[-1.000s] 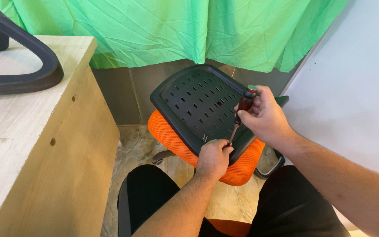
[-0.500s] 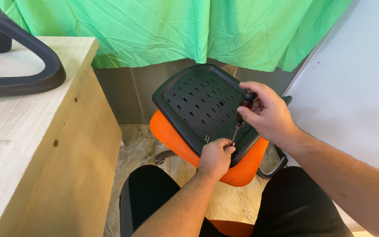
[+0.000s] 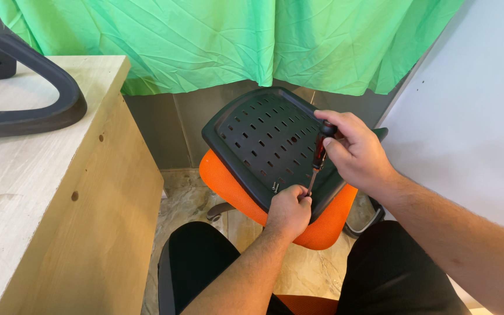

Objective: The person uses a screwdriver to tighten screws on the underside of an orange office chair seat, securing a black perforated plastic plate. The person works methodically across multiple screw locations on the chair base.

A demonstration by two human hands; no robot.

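The right hand [image 3: 354,153] is closed around the dark red and black handle of a screwdriver [image 3: 318,158], gripping it near the top with the fingers wrapped round. The screwdriver stands nearly upright, tilted slightly, its thin metal shaft running down to the lower edge of the black seat plate [image 3: 266,143]. The left hand [image 3: 289,211] is closed at the tip of the shaft, fingers pinched at the point where it meets the seat plate; what the fingertips hold cannot be made out. Just left of that hand, a small metal screw [image 3: 275,187] stands on the seat plate's lower edge. The seat plate is a rounded, perforated plastic panel, tilted towards the person and resting on an orange mesh cushion [image 3: 228,182], which shows along its left and lower sides. Below the seat plate are the person's black trousers [image 3: 205,262] and a pale stone floor [image 3: 176,195]. Left of the seat plate stands a light wooden desk [image 3: 48,192] bearing a curved black armrest [image 3: 36,114]. Behind the seat plate hangs a green cloth [image 3: 217,41]; to its right is a white panel [image 3: 473,128].
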